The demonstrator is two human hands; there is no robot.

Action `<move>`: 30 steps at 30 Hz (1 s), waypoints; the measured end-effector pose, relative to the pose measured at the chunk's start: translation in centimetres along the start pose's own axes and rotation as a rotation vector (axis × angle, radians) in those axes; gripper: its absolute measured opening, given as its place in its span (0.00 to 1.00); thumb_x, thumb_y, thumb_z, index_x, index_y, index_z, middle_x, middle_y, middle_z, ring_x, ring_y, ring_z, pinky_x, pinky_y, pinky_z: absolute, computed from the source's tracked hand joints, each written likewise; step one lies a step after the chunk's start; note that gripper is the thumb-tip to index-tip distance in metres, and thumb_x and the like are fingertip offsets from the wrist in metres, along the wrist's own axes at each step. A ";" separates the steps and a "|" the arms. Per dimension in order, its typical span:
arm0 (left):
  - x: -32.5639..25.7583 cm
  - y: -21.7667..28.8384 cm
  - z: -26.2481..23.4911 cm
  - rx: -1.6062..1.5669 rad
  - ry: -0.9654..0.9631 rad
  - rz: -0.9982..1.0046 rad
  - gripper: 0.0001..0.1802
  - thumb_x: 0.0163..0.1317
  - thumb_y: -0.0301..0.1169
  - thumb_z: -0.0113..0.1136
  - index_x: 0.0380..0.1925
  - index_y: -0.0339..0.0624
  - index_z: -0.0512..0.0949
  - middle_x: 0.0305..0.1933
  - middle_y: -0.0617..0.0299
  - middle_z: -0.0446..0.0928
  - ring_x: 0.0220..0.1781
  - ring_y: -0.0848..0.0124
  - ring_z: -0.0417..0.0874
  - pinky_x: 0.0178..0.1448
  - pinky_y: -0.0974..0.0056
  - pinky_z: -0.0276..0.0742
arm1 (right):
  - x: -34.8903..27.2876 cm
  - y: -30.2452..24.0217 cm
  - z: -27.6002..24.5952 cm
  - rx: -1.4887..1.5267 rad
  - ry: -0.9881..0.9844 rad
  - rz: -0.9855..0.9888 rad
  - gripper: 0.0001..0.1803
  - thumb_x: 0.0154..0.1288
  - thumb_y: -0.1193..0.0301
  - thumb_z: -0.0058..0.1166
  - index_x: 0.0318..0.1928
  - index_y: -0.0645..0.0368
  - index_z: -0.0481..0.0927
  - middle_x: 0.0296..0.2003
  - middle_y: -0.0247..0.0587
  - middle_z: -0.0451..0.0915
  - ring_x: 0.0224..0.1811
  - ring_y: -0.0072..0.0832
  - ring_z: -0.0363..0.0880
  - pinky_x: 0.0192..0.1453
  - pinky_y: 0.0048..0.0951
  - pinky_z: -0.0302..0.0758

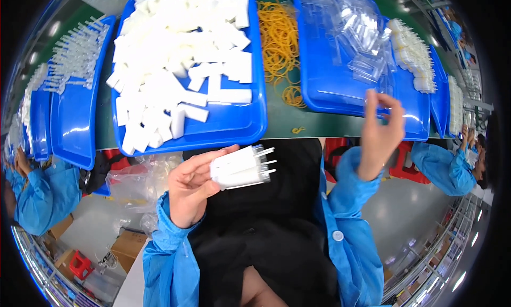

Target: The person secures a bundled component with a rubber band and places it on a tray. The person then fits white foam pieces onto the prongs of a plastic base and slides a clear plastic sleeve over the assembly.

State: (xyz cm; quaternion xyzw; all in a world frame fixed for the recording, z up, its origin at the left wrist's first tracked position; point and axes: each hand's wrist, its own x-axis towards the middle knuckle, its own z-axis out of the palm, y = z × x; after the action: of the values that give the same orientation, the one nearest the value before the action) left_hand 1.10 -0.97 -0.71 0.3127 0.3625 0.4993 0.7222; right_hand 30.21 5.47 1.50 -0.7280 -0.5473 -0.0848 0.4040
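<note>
My left hand (194,182) is closed around a small bundle of white rectangular plastic pieces (238,167), held in front of my body just off the table's edge. Thin white prongs and clear plastic ends stick out of the bundle's right side. My right hand (382,134) is raised at the near edge of a blue tray (340,96) of clear plastic sleeves (364,35). Its thumb and fingers are apart, and I make out nothing held between them. Left of it, a large blue tray (234,128) bears a heap of white rectangular pieces (181,56).
Yellow rubber bands (279,41) lie piled between the two trays, with one loose band (298,130) near the green table's edge. More blue trays with bundled white-and-clear parts (80,48) stand at both sides. People in blue sleeves sit at left and right. A clear plastic bag (138,182) hangs below the table.
</note>
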 end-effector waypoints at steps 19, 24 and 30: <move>0.3 -0.1 0.1 -0.182 -0.054 -0.127 0.24 0.60 0.31 0.55 0.54 0.30 0.66 0.50 0.46 0.74 0.50 0.59 0.78 0.47 0.59 0.79 | 2.3 6.3 0.4 -0.478 -0.238 0.140 0.16 0.50 0.59 0.62 0.33 0.58 0.78 0.30 0.43 0.80 0.33 0.36 0.79 0.36 0.32 0.72; 0.4 0.3 -0.3 -0.221 -0.140 -0.179 0.22 0.60 0.29 0.53 0.53 0.31 0.66 0.51 0.44 0.73 0.45 0.57 0.80 0.39 0.60 0.81 | 1.3 5.2 0.0 -0.178 -0.140 0.120 0.11 0.55 0.67 0.59 0.37 0.59 0.77 0.28 0.37 0.78 0.29 0.24 0.76 0.32 0.23 0.70; 0.5 -0.1 0.1 -0.087 -0.122 -0.047 0.19 0.58 0.22 0.53 0.51 0.35 0.68 0.58 0.42 0.66 0.48 0.58 0.78 0.39 0.63 0.81 | -2.5 -1.8 -1.4 0.603 -0.216 0.197 0.07 0.63 0.76 0.49 0.40 0.65 0.76 0.30 0.33 0.74 0.27 0.13 0.65 0.30 0.13 0.60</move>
State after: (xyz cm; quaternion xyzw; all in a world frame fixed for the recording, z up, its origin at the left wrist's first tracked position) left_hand 1.37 -0.54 -0.83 0.3024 0.3031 0.4776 0.7672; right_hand 28.15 2.82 1.91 -0.6300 -0.5144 0.1979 0.5471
